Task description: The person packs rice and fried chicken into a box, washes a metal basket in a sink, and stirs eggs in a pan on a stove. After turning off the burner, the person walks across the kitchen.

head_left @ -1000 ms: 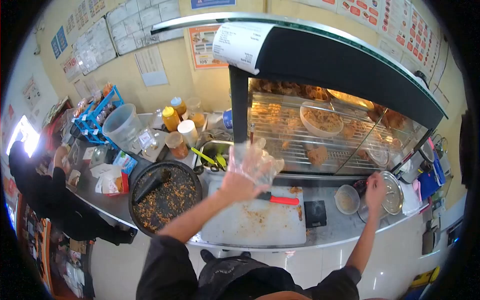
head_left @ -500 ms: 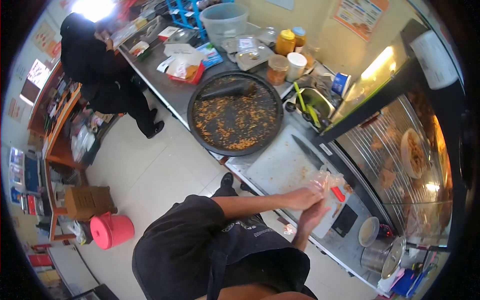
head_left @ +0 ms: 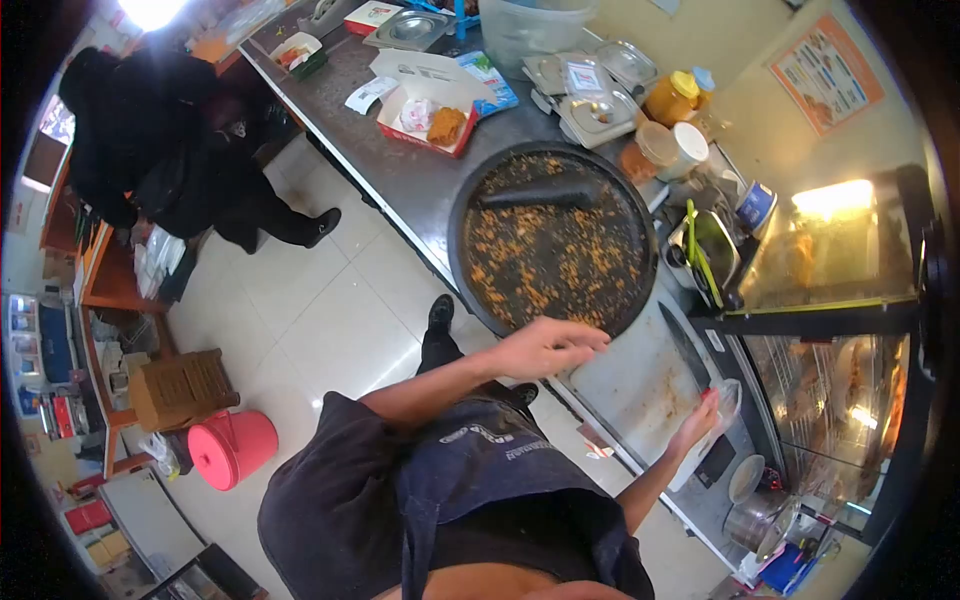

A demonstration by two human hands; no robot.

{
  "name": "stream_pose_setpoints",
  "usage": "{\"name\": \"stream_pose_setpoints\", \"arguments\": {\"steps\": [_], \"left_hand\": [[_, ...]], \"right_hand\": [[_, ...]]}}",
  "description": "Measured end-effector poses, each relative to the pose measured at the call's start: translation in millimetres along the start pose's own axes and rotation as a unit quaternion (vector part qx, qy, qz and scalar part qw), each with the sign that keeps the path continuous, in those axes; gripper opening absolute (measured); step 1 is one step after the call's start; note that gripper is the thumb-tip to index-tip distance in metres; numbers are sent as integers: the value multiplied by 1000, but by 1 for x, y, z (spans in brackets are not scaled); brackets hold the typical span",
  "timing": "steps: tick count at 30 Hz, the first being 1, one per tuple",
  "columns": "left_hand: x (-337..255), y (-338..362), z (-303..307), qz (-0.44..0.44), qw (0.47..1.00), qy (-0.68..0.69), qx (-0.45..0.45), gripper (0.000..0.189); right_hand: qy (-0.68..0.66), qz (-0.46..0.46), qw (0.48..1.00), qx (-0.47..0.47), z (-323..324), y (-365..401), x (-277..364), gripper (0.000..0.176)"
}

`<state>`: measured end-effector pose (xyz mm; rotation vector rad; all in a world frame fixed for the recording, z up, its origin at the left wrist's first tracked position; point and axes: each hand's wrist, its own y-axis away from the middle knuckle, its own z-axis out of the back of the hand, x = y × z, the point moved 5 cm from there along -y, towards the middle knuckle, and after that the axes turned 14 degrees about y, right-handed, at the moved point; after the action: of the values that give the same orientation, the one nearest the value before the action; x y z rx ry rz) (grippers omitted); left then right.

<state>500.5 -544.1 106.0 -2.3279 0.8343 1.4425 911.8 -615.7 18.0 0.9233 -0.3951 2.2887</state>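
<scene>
My left hand (head_left: pixel 550 348) is held out over the near rim of the large round black pan (head_left: pixel 515 200), fingers stretched and nothing in them. Brown and orange crumbs are scattered across the pan, and a dark cylindrical piece lies at its far side. My right hand (head_left: pixel 692 428) pinches a thin, crumpled piece of clear plastic (head_left: pixel 729 408) over the right end of the white cutting board (head_left: pixel 625 388). Right by its fingertips shows the red handle of a knife (head_left: pixel 682 342), whose dark blade lies along the board's far edge.
A lit glass display case (head_left: pixel 835 400) stands along the right. Behind the pan are an open red-and-white box (head_left: pixel 425 120) with fried food, lidded jars (head_left: pixel 685 150) and a metal container (head_left: pixel 712 245) with green-handled tools. Another person (head_left: pixel 160 150) stands at left; a pink bucket (head_left: pixel 232 450) sits on the floor.
My hands have come apart from one another: the left moved left toward the pan, the right moved right with the clear plastic. The view has shifted, and the other person has changed posture.
</scene>
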Motion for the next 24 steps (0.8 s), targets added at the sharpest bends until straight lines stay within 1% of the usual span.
{"name": "stream_pose_setpoints", "arguments": {"steps": [2, 4, 5, 7, 9, 10, 12, 13, 14, 15, 16, 17, 18, 20, 21, 23, 24], "left_hand": [[-34, 12, 58, -12, 999, -5, -41, 32], [-48, 29, 106, -30, 995, 15, -90, 31], [-53, 36, 132, -36, 993, 21, -113, 32], [-80, 56, 168, -64, 978, 28, -197, 31], [-88, 72, 206, -101, 972, 12, -211, 28], [-91, 79, 219, -104, 967, 31, -229, 28], [-92, 90, 242, -113, 954, 66, -268, 27], [-94, 98, 248, -113, 949, 60, -288, 28], [-98, 106, 251, -108, 945, 49, -306, 29], [-102, 111, 256, -104, 941, 37, -319, 30], [-99, 117, 261, -107, 933, 57, -338, 29], [-97, 120, 272, -99, 929, 57, -351, 28], [-91, 121, 282, -89, 926, 63, -361, 27], [-80, 124, 294, -70, 920, 70, -380, 25], [-84, 120, 305, -72, 917, 60, -387, 25], [-101, 108, 322, -82, 910, 37, -405, 25], [-112, 101, 335, -88, 908, 16, -409, 25]], "right_hand": [[81, 37, 996, -21, -18, 4, 11, 46], [183, 70, 980, -19, -13, 4, 17, 43], [241, 55, 965, -88, -1, -1, 15, 46], [349, 9, 912, -217, 15, 4, 10, 51], [466, -37, 837, -286, 16, 1, 20, 48], [517, -63, 791, -321, 18, -3, 26, 46], [492, 20, 854, -168, 18, -60, -51, 49], [464, 53, 880, -86, 18, -86, -87, 52], [444, 37, 886, -129, 17, -74, -49, 57], [435, -124, 886, -99, 19, -73, -45, 58], [445, 43, 876, -179, 17, -100, -93, 59], [489, -76, 863, -100, 8, -71, -37, 61], [505, -49, 856, -104, 4, -62, -19, 58], [615, -90, 777, -98, 2, -43, 37, 52], [631, -66, 760, -144, 13, -44, 42, 50], [648, -12, 728, -223, 3, -42, 51, 46], [631, -10, 741, -230, 0, -38, 56, 46]]}}
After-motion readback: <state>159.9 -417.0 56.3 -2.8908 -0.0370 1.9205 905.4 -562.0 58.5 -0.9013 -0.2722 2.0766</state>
